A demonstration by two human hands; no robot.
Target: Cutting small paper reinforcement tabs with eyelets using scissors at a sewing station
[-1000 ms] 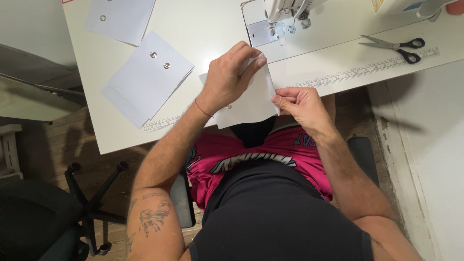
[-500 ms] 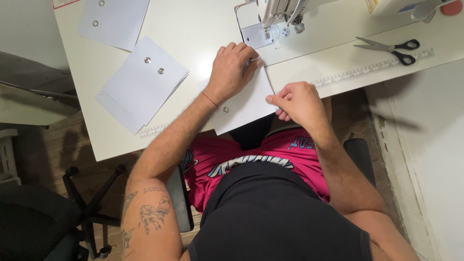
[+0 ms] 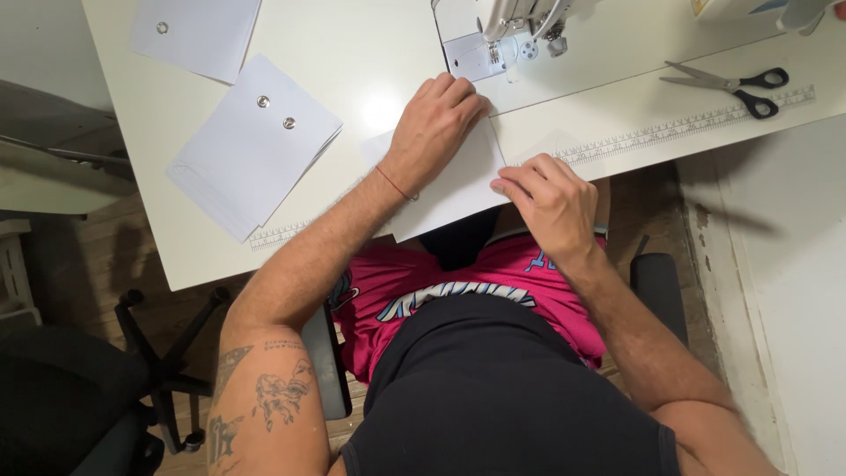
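The white fabric piece (image 3: 454, 189) lies under both hands: left hand (image 3: 434, 128) pressed flat; right hand (image 3: 551, 198) seemingly pinching its edge.

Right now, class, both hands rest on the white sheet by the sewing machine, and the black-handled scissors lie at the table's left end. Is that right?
Not quite. The black-handled scissors lie at the table's right end, as the head view shows. The left hand and right hand do rest on the white sheet by the sewing machine.

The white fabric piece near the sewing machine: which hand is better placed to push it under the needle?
Probably the left hand. It lies flat on the white fabric piece, fingertips near the sewing machine. The right hand only touches the piece's near right edge, further from the needle.
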